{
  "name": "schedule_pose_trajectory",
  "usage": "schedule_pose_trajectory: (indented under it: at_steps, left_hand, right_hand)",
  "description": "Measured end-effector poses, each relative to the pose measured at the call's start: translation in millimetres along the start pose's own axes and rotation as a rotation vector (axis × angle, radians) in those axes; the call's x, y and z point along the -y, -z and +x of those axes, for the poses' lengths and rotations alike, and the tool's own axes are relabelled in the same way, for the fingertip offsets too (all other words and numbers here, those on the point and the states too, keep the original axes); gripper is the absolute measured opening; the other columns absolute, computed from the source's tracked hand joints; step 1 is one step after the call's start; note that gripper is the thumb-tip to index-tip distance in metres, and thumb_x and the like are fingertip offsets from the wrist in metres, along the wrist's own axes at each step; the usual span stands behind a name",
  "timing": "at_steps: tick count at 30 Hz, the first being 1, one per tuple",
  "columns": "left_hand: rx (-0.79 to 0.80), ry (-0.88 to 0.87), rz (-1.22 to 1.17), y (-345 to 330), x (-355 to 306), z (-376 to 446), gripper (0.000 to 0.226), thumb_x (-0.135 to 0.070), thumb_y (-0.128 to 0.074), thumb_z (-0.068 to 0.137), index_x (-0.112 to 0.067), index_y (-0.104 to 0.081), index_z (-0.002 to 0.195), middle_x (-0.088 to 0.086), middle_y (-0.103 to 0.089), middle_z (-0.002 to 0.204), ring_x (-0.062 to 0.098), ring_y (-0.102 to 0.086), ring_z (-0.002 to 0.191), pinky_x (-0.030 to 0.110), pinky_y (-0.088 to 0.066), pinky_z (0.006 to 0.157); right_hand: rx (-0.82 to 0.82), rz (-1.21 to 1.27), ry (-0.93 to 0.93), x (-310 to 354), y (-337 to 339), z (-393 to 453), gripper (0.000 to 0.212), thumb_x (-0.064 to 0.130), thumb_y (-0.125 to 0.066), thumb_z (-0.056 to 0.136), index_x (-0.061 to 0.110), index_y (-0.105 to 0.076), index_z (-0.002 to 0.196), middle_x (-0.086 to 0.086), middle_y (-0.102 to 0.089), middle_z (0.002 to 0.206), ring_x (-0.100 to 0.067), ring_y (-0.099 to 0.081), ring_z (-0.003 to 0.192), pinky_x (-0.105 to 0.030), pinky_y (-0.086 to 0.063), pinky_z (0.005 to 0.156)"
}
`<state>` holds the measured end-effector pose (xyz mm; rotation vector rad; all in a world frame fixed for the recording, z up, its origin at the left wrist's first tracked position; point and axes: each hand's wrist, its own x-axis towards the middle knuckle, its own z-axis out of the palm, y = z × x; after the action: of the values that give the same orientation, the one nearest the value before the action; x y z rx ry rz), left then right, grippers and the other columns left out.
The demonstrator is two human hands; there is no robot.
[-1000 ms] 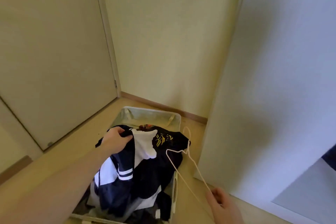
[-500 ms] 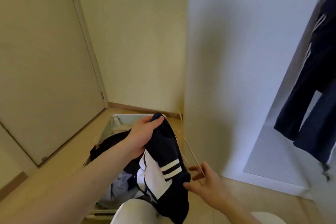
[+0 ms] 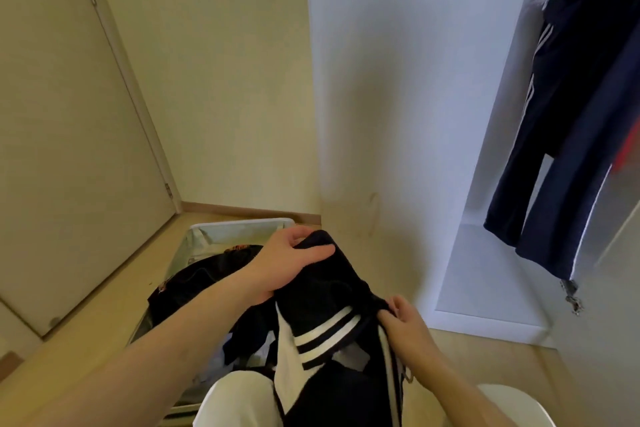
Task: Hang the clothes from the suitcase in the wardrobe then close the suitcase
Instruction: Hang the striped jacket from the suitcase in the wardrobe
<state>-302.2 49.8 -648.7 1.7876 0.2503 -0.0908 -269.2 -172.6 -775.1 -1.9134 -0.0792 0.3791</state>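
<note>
The left hand [image 3: 287, 263], forearm stretched forward, grips the top of a navy and white striped jacket [image 3: 332, 340]; the right hand [image 3: 401, 326] pinches its edge. The jacket hangs above the open suitcase [image 3: 239, 227], beside the wardrobe [image 3: 485, 270] holding navy trousers [image 3: 568, 121].

walls [image 3: 221, 80]: pale yellow | door [image 3: 62, 149]: beige | floor [image 3: 86, 333]: light wood
</note>
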Motion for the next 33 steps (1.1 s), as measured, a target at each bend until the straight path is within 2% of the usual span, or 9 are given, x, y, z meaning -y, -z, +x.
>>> schedule_pose_trajectory:
  at_steps: [4,8,12,14,18,23,25,28,33]
  left_hand:
    - [0.068,0.047,0.43,20.6,33.7,2.5,0.068,-0.051,-0.093,0.06,-0.034,-0.062,0.117,-0.012,-0.072,0.108,0.005,-0.071,0.095,0.027,-0.059,0.087]
    - [0.187,0.128,0.696,24.4,70.7,1.5,0.081,-0.058,-0.091,0.055,-0.036,-0.05,0.121,-0.02,-0.059,0.116,0.002,-0.06,0.109,0.026,-0.052,0.1]
    - [0.174,0.118,0.804,20.9,98.1,12.4,0.042,-0.052,-0.083,0.072,-0.028,-0.071,0.104,-0.013,-0.073,0.098,0.004,-0.068,0.093,0.033,-0.057,0.09]
    - [0.098,0.12,0.659,17.0,97.8,18.3,0.025,-0.039,-0.073,0.086,-0.017,-0.075,0.096,0.002,-0.076,0.091,0.015,-0.072,0.086,0.043,-0.058,0.087]
    - [-0.14,0.245,0.111,7.3,58.8,20.4,0.017,-0.026,-0.061,0.097,-0.013,-0.072,0.094,0.011,-0.075,0.093,0.026,-0.071,0.089,0.04,-0.056,0.089]
    - [-0.288,0.332,-0.473,0.1,17.8,20.8,0.029,-0.036,-0.056,0.099,-0.011,-0.068,0.11,0.016,-0.073,0.106,0.037,-0.068,0.102,0.045,-0.055,0.086]
    - [-0.304,0.313,-0.618,-3.2,4.8,20.5,0.032,-0.038,-0.055,0.099,-0.013,-0.069,0.112,0.015,-0.074,0.107,0.036,-0.068,0.103,0.044,-0.055,0.084]
    - [-0.319,0.291,-0.745,-12.2,-11.8,18.7,0.035,-0.038,-0.052,0.101,-0.013,-0.067,0.12,0.013,-0.072,0.114,0.031,-0.065,0.111,0.046,-0.05,0.101]
    - [-0.301,0.283,-0.842,-14.5,-14.3,20.4,0.033,-0.04,-0.049,0.103,-0.014,-0.065,0.116,0.007,-0.071,0.112,0.025,-0.065,0.109,0.038,-0.05,0.099]
  right_hand:
    - [-0.073,0.291,-0.022,11.8,18.8,-6.2,0.018,0.011,-0.058,0.096,0.01,-0.05,0.081,-0.011,-0.052,0.072,-0.019,-0.055,0.062,-0.028,-0.048,0.056]
    - [-0.052,0.311,0.009,14.4,23.2,-10.1,0.017,0.01,-0.058,0.096,0.007,-0.051,0.081,-0.011,-0.051,0.069,-0.018,-0.055,0.058,-0.026,-0.049,0.053]
    - [-0.058,0.139,0.075,7.4,18.0,-7.3,0.026,0.01,-0.06,0.095,0.014,-0.043,0.075,-0.005,-0.047,0.066,-0.013,-0.049,0.056,-0.027,-0.048,0.058]
    - [-0.066,-0.009,0.128,3.5,16.5,-6.3,0.03,0.017,-0.066,0.093,0.015,-0.042,0.074,-0.002,-0.047,0.067,-0.013,-0.046,0.058,-0.027,-0.044,0.06]
    - [-0.078,-0.235,0.19,-5.1,16.1,-4.6,0.042,0.032,-0.077,0.083,0.016,-0.039,0.074,0.001,-0.057,0.091,-0.022,-0.057,0.084,-0.032,-0.05,0.074]
    - [-0.009,-0.134,0.075,-5.9,17.2,-11.4,0.053,0.042,-0.087,0.071,0.003,-0.059,0.094,0.002,-0.068,0.09,-0.015,-0.066,0.086,-0.023,-0.05,0.068]
    - [0.154,-0.114,0.026,-10.5,12.8,-15.8,0.053,0.045,-0.091,0.063,0.014,-0.064,0.096,0.006,-0.07,0.096,-0.007,-0.068,0.088,-0.022,-0.055,0.073]
    - [0.345,-0.072,-0.024,-16.9,2.0,-22.4,0.066,0.043,-0.096,0.056,0.026,-0.061,0.108,0.006,-0.068,0.112,-0.008,-0.069,0.102,-0.031,-0.06,0.086]
    - [0.305,0.089,-0.089,-3.2,-2.5,-20.3,0.054,0.019,-0.09,0.072,0.008,-0.056,0.112,-0.003,-0.076,0.102,-0.014,-0.076,0.092,-0.034,-0.062,0.083]
